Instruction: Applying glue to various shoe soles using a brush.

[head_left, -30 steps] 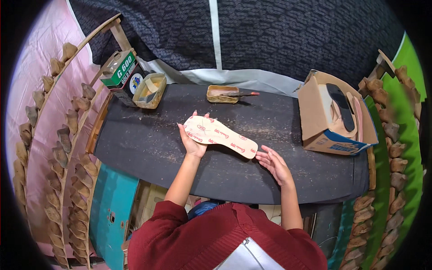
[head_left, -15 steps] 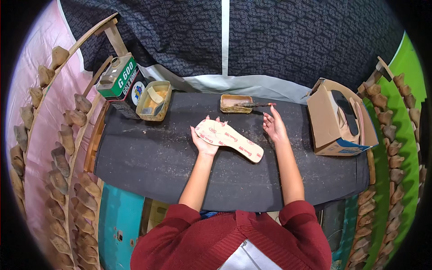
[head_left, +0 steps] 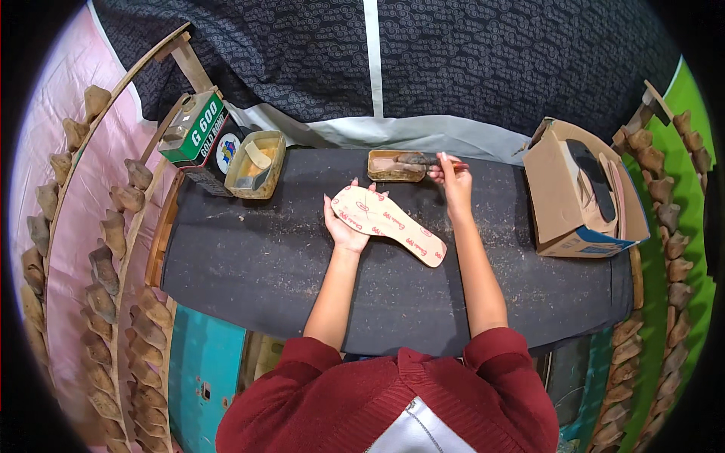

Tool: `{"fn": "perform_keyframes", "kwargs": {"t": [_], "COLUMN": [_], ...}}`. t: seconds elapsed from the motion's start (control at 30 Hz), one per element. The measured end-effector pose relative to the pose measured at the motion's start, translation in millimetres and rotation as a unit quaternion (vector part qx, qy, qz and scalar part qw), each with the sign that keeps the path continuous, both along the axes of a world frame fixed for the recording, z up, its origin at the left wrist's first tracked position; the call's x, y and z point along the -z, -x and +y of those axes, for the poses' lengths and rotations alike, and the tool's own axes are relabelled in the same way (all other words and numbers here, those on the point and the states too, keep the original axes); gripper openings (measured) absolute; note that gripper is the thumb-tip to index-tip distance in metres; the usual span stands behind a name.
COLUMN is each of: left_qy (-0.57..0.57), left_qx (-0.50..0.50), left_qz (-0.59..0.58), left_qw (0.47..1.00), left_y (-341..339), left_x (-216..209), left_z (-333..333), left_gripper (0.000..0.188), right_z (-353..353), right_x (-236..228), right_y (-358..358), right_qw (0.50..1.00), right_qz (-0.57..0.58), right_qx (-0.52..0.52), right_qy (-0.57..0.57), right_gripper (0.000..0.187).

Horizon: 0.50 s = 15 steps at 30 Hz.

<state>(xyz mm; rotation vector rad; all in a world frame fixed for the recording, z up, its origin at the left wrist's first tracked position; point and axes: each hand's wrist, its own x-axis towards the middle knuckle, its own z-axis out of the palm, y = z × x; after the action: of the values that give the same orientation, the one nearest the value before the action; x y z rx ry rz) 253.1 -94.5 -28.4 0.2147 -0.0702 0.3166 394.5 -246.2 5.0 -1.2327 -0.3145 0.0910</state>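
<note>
On my left hand [head_left: 344, 230] rests a pale insole [head_left: 389, 223] with red print, its wide end over my palm and its heel end pointing to the lower right. The fingertips show past its far edge and the thumb at its left side. My right hand [head_left: 453, 181] is closed around the handle of a dark brush [head_left: 424, 160]. The brush's bristle end lies in a small rectangular tray [head_left: 396, 179] that holds a pinkish-brown substance, at the far middle of the table.
A green and black metal can [head_left: 202, 136] stands at the back left beside a yellowish tub [head_left: 257, 192] with a scraper in it. At the right is an open cardboard box [head_left: 559, 204] holding sole-shaped pieces. Racks of wooden shoe lasts [head_left: 104, 268] line both sides of the dark-covered table [head_left: 302, 294].
My right hand has moved up and left and has taken hold of the brush handle. The insole has stayed in my left hand, shifted very slightly.
</note>
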Motion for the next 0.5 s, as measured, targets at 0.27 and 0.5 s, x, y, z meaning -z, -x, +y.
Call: {"fn": "perform_keyframes", "kwargs": {"t": [0.27, 0.5], "left_qy": [-0.007, -0.110], "left_qx": [-0.016, 0.020], "left_qz": [0.039, 0.014], "left_qw": [0.999, 0.994], "left_y": [-2, 1], "left_x": [1, -13], "left_z": [2, -5], "left_gripper": [0.074, 0.083], "right_z": [-28, -25], "right_x": [-16, 1], "right_y": [89, 121], "right_qw": [0.997, 0.991], "right_qz": [-0.032, -0.034], "right_qx": [0.004, -0.077], "right_qy": [-0.073, -0.102], "right_gripper": [0.016, 0.016]}}
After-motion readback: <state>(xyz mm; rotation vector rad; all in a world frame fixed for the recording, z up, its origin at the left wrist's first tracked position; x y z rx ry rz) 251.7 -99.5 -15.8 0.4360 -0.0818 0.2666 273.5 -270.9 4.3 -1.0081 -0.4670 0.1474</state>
